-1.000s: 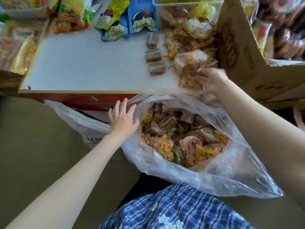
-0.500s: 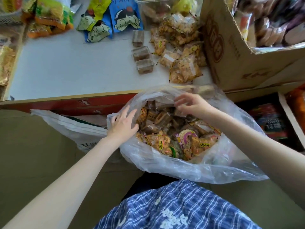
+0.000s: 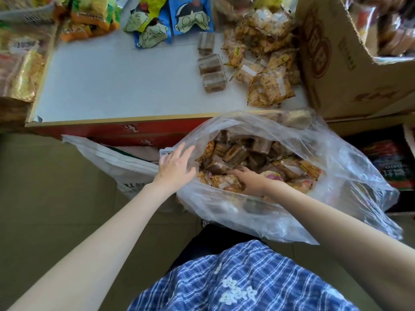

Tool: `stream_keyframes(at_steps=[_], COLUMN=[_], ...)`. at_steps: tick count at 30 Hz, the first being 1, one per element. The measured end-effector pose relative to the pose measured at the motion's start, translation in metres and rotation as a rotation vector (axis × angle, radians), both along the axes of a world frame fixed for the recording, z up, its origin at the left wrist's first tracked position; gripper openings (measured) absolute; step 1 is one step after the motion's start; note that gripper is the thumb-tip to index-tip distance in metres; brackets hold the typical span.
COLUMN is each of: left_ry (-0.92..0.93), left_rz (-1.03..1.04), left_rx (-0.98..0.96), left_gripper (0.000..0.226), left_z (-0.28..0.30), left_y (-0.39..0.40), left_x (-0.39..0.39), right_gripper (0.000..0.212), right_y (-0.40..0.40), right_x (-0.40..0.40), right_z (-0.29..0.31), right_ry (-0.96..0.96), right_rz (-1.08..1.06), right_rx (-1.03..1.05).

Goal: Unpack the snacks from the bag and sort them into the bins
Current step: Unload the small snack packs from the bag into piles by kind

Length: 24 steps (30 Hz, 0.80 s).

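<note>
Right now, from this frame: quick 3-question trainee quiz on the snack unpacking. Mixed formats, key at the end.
1. True or false: the right hand is down inside the clear bag.
2. The left hand rests on: A) the bag's rim, B) the cardboard box, C) the white table.
3. How many brown blocks lie in a row on the table?

Key: 1 true. 2 A. 3 three.

Your way into the plastic bag [image 3: 336, 176] is its open mouth. Beyond the bag, the white tabletop [image 3: 116, 86] lies bare at its left and middle; a cardboard box [image 3: 332, 70] walls off the right, with snack packets [image 3: 267, 86] heaped beside it.
</note>
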State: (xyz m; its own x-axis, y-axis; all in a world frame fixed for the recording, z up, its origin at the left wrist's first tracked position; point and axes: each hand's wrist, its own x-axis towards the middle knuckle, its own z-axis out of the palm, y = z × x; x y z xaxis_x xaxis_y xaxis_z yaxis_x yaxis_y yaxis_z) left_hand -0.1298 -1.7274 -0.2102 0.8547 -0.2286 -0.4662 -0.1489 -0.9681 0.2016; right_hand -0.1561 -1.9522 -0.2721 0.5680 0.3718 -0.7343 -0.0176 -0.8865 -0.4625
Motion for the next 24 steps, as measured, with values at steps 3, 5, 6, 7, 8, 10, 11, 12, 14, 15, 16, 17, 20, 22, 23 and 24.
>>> stream_keyframes(at_steps=[3,5,6,7,8,10,11,12,14,15,16,17,20,22,23,24], left_ry=[-0.005,-0.01,-0.011,-0.012,-0.014,-0.015,-0.01,-0.002,0.013,0.014,0.01,0.002,-0.046,-0.073,-0.082,-0.085], left_rz=[-0.009,-0.012,-0.016,-0.022,-0.027,-0.03,-0.029,-0.024,-0.013,-0.009,-0.007,-0.008,-0.019,-0.024,-0.024,-0.024], left_rx=[-0.018,-0.027,-0.028,-0.025,-0.023,-0.021,-0.02,-0.019,-0.023,-0.025,-0.029,-0.032,-0.034,-0.024,-0.019,-0.015], left_gripper=[0.061,0.06,0.06,0.06,0.06,0.06,0.06,0.06,0.061,0.061,0.061,0.062,0.062,0.062,0.062,0.063], left_z=[-0.002,-0.002,-0.002,-0.001,-0.001,-0.001,-0.002,-0.003,-0.004,-0.003,-0.003,-0.001,0.004,0.007,0.009,0.01], left_y=[-0.002,0.0,0.001,0.002,0.003,0.006,0.008,0.009,0.009,0.007,0.005,0.002,-0.007,-0.01,-0.011,-0.012], left_x=[-0.003,-0.006,-0.006,-0.007,-0.007,-0.006,-0.005,-0.004,-0.001,0.001,0.004,0.006,0.016,0.022,0.024,0.026], right_gripper=[0.078,0.067,0.058,0.05,0.044,0.041,0.043,0.045,0.045,0.044,0.043,0.042,0.037,0.032,0.03,0.027], right_y=[0.003,0.007,0.008,0.007,0.003,-0.009,-0.016,-0.023,-0.035,-0.04,-0.045,-0.049,-0.063,-0.073,-0.077,-0.08], right_x=[0.0,-0.001,0.0,0.001,0.003,0.012,0.018,0.023,0.033,0.038,0.042,0.045,0.062,0.085,0.099,0.113], right_z=[-0.004,-0.008,-0.01,-0.009,-0.007,0.006,0.015,0.025,0.046,0.055,0.064,0.074,0.101,0.115,0.122,0.129], right_ry=[0.055,0.056,0.051,0.039,0.014,-0.056,-0.081,-0.1,-0.126,-0.133,-0.127,-0.116,-0.145,-0.216,-0.253,-0.281], right_rz=[0.105,0.13,0.124,0.092,0.031,-0.152,-0.245,-0.325,-0.468,-0.549,-0.64,-0.739,-1.061,-1.273,-1.368,-1.45], right_rx=[0.031,0.038,0.035,0.031,0.033,0.075,0.106,0.137,0.198,0.24,0.299,0.375,0.586,0.644,0.692,0.763])
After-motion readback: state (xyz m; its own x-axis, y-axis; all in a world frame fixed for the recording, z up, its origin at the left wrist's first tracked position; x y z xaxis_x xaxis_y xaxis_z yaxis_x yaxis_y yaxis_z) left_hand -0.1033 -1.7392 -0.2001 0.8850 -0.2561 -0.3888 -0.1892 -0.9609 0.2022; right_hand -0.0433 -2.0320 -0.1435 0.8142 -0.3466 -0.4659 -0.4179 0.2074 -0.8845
